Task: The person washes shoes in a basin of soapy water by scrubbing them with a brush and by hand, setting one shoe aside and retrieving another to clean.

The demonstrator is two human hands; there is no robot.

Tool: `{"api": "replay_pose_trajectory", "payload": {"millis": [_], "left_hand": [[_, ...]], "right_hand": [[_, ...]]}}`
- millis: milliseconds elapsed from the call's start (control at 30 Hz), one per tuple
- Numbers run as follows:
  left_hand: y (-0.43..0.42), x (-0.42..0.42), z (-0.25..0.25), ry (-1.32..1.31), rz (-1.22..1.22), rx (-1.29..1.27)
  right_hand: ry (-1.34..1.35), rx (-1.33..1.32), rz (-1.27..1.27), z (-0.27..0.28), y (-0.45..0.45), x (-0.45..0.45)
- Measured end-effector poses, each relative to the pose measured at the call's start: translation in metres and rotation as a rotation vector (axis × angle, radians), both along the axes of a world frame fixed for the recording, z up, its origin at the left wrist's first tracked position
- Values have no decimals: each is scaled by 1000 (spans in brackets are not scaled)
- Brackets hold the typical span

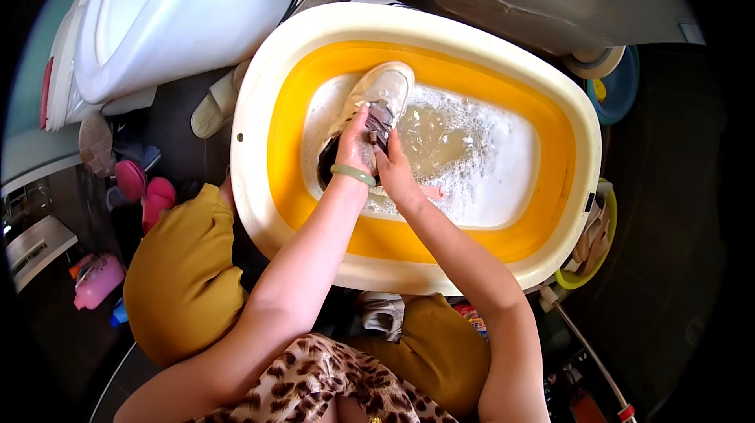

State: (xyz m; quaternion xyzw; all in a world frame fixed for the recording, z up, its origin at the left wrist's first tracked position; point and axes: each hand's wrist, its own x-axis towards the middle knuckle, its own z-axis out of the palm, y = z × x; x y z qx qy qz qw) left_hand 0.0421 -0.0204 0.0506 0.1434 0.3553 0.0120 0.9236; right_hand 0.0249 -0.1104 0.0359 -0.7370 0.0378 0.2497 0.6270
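A wet cream sneaker [387,83] with dark laces is tilted over soapy water, its toe pointing away from me, inside the oval tub [259,211]. My left hand [355,142], with a pale green bangle at the wrist, is closed around the side of the sneaker. Fingers of my right hand [399,175] are closed at the laces, on the sneaker's right side; their tips are partly hidden. Foam and cloudy water [432,140] fill the tub's bottom. A small pinkish piece [431,192] shows beside my right wrist; I cannot tell what it is.
A white basin-like fixture [189,22] stands at the upper left, with a light shoe [214,112] below it. Pink slippers [157,201] and a pink bottle [99,281] are at left. At right are a yellow-green basin [609,242] holding shoes, a blue basin [617,93] and a pole [586,344].
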Motion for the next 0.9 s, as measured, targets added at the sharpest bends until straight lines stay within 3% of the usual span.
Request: {"api": "replay_pose_trajectory", "payload": {"millis": [67, 167, 300, 467, 533, 633, 700, 733, 767, 800, 900], "left_hand": [[-5, 4, 0, 162, -58, 125], [-10, 9, -12, 264, -50, 176], [-20, 19, -10, 456, -82, 322], [-32, 24, -26, 419, -44, 375], [-37, 28, -28, 575, -121, 637], [-39, 28, -29, 590, -221, 674], [-38, 25, -21, 614, -218, 565], [-33, 21, -5, 562, -249, 429], [-27, 15, 6, 423, -213, 378], [-17, 8, 3, 315, -202, 283], [11, -10, 1, 144, -166, 95]], "right_hand": [[-122, -112, 74, 9, -7, -6], [24, -153, 164, 19, -18, 0], [-111, -231, 224, 21, -31, 3], [21, -208, 318, 33, -44, 3], [21, -239, 360, 43, -47, 3], [11, -332, 424, 41, -58, 1], [264, 165, 278, 10, -89, -1], [471, 103, 223, 22, -102, 11], [352, -84, 118, 6, -116, 13], [248, 37, -81, -15, -126, 10], [234, -39, -398, -12, -140, 35]]}}
